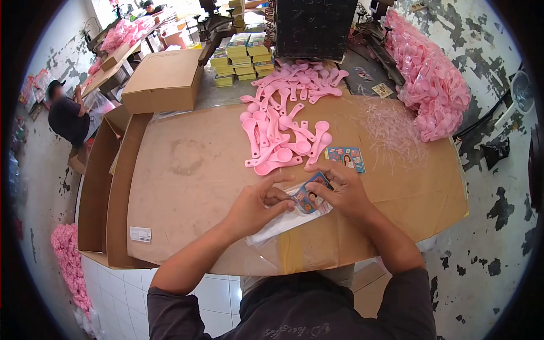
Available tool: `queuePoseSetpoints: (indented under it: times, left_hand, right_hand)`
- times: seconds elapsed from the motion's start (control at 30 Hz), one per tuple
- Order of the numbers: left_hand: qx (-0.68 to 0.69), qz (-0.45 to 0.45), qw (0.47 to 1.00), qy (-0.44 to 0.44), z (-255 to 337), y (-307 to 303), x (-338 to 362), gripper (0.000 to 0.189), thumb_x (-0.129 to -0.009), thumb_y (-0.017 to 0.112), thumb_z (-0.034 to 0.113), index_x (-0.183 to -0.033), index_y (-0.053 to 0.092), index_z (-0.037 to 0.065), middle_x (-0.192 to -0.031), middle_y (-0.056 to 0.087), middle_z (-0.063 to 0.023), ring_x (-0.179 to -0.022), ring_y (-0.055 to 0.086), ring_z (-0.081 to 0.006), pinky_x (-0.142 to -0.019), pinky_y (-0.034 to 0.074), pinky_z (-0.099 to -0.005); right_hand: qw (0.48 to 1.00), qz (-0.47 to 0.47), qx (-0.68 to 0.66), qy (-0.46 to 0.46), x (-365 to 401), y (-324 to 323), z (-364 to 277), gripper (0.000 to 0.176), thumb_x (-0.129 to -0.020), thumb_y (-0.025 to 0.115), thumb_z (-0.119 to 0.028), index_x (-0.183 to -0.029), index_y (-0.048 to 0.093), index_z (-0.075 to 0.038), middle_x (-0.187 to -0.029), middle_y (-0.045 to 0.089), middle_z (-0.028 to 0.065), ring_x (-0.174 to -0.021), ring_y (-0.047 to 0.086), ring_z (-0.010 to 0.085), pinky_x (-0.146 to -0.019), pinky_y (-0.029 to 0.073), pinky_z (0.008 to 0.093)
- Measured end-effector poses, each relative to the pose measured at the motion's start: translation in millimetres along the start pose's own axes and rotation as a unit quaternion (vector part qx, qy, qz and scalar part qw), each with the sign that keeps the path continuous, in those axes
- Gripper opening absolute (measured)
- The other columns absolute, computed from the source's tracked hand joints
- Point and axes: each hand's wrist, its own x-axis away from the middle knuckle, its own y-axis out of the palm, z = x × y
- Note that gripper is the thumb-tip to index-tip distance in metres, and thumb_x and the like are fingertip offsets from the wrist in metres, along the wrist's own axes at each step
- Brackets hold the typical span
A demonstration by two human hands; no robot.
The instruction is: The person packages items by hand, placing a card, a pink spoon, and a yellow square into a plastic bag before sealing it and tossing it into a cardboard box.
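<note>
Closest in, the person's left hand [255,207] and right hand [343,195] meet over the near edge of the cardboard-covered bench [187,187]. The left fingers [279,182] are pinched on the mouth of a clear plastic bag [277,224], which lies flat and trails back towards the person. The right fingers [317,170] are closed on a small printed card [310,195], held tilted right at the bag's opening. From here it looks as if the card is being worked into the bag, partly in. How deep it sits I cannot tell. To my eye, the next move calls for keeping the bag's mouth parted while the card slides in flat.

Just beyond the right hand a second card [345,158] lies face up. Past it is a loose heap of pink spoons [277,141], with thin plastic strips [391,127] scattered to the right. Farther back are a cardboard box [164,82], stacks of packets [243,59] and a big mound of bagged pink spoons [430,85]. Another person [65,116] is at the far left.
</note>
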Motion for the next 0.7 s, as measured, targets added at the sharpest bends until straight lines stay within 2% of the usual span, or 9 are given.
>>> queuePoseSetpoints:
  times: [0.13, 0.23, 0.33, 0.43, 0.53, 0.63, 0.7]
  left_hand:
    - [0.031, -0.017, 0.999, -0.02, 9, 3, 2, 0.051, -0.097, 0.071, 0.006, -0.144, 0.051, 0.002, -0.097, 0.077, -0.0093, -0.096, 0.073, -0.013, -0.088, 0.058, -0.0296]
    - [0.054, -0.006, 0.999, -0.001, 5, 5, 1, 0.051, -0.098, 0.071, 0.007, -0.144, 0.051, 0.002, -0.098, 0.077, -0.0105, -0.096, 0.073, -0.0128, -0.087, 0.058, -0.0296]
    - [0.043, 0.007, 0.999, 0.003, 4, 7, 1, 0.051, -0.098, 0.071, 0.004, -0.144, 0.05, 0.001, -0.101, 0.076, -0.012, -0.097, 0.072, -0.0132, -0.086, 0.058, -0.0289]
    - [0.073, 0.054, 0.996, 0.019, 0, 8, 0, 0.05, -0.098, 0.07, 0.001, -0.143, 0.049, -0.002, -0.106, 0.075, -0.0135, -0.097, 0.071, -0.0139, -0.085, 0.058, -0.0274]
    - [0.103, 0.095, 0.989, 0.039, 0, 6, -3, 0.047, -0.099, 0.069, 0.004, -0.142, 0.05, -0.003, -0.106, 0.075, -0.0121, -0.097, 0.071, -0.0125, -0.084, 0.058, -0.0261]
    - [0.11, 0.094, 0.989, 0.026, 0, 4, -1, 0.044, -0.099, 0.068, 0.003, -0.14, 0.052, -0.005, -0.109, 0.074, -0.0126, -0.097, 0.071, -0.0123, -0.084, 0.058, -0.0259]
    - [0.1, 0.077, 0.992, 0.008, -3, 1, 0, 0.043, -0.099, 0.069, 0.002, -0.137, 0.053, -0.005, -0.113, 0.073, -0.0134, -0.098, 0.071, -0.0127, -0.085, 0.059, -0.0267]
  right_hand:
    - [0.995, 0.085, -0.034, 0.046, 3, 6, 5, 0.031, -0.088, 0.08, -0.007, -0.117, 0.07, 0.0, -0.104, 0.073, 0.0099, -0.087, 0.07, 0.0146, -0.078, 0.055, 0.0289]
    - [0.999, 0.022, -0.004, 0.028, 6, 8, 2, 0.029, -0.09, 0.079, -0.007, -0.115, 0.069, 0.002, -0.103, 0.073, 0.0103, -0.086, 0.07, 0.0124, -0.076, 0.055, 0.0276]
    - [0.986, 0.018, -0.143, 0.078, 8, 17, -5, 0.027, -0.091, 0.078, -0.007, -0.115, 0.069, 0.002, -0.098, 0.072, 0.0089, -0.086, 0.068, 0.012, -0.075, 0.054, 0.0274]
    - [0.972, 0.121, -0.191, 0.07, 1, 15, 2, 0.022, -0.092, 0.076, -0.007, -0.112, 0.071, 0.0, -0.096, 0.07, 0.0067, -0.084, 0.066, 0.0123, -0.075, 0.053, 0.0273]
    - [0.998, 0.016, -0.029, 0.062, 3, 4, -8, 0.016, -0.093, 0.074, -0.007, -0.107, 0.073, -0.001, -0.095, 0.069, 0.0068, -0.089, 0.065, 0.0155, -0.08, 0.053, 0.0291]
    - [0.996, -0.081, -0.021, -0.035, -2, 5, -14, 0.014, -0.097, 0.07, -0.012, -0.105, 0.074, -0.001, -0.099, 0.068, 0.0076, -0.096, 0.065, 0.0197, -0.086, 0.052, 0.0334]
    - [0.993, -0.105, -0.043, -0.043, -11, -3, -2, 0.019, -0.098, 0.068, -0.016, -0.106, 0.074, -0.001, -0.103, 0.069, 0.0094, -0.099, 0.065, 0.0223, -0.089, 0.051, 0.0366]
